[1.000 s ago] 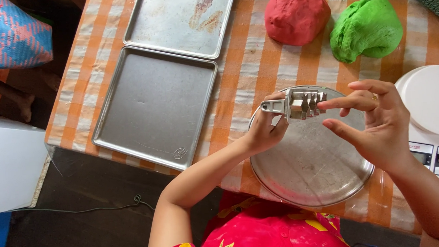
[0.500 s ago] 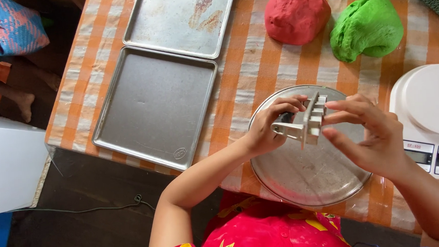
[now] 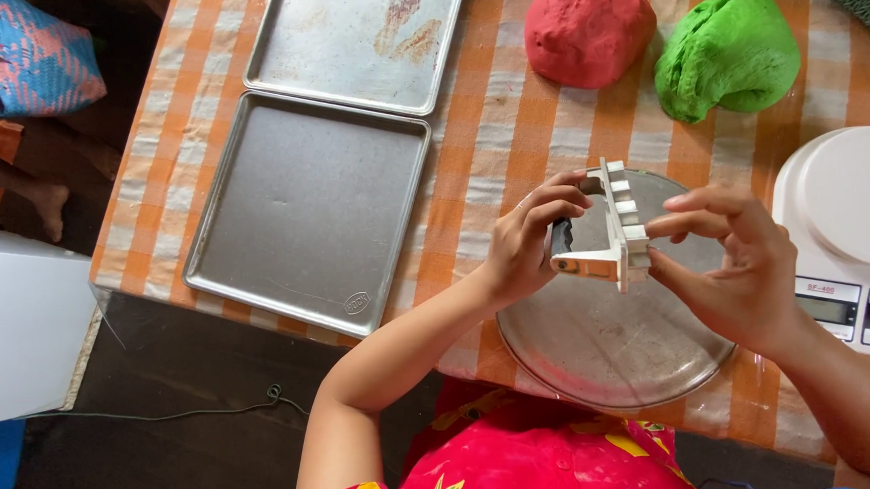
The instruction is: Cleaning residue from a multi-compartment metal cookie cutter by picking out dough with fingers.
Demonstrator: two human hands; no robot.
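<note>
My left hand (image 3: 526, 242) and my right hand (image 3: 733, 259) together hold a small metal tool with several toothed blades (image 3: 613, 227) above a round metal plate (image 3: 609, 349). The left fingers grip its dark handle end, and the right fingertips pinch the toothed side. The tool stands nearly upright between the hands. The plate rests at the near edge of the table with an orange and white checked cloth (image 3: 494, 142).
Two square metal baking trays (image 3: 304, 212) (image 3: 355, 40) lie to the left. A red dough lump (image 3: 587, 23) and a green dough lump (image 3: 727, 51) sit at the back. A white kitchen scale (image 3: 851, 223) stands at the right. A white box (image 3: 18, 326) is on the floor at left.
The tool has turned from lying sideways to nearly upright, and both hands have shifted slightly lower over the plate while keeping hold of it.
</note>
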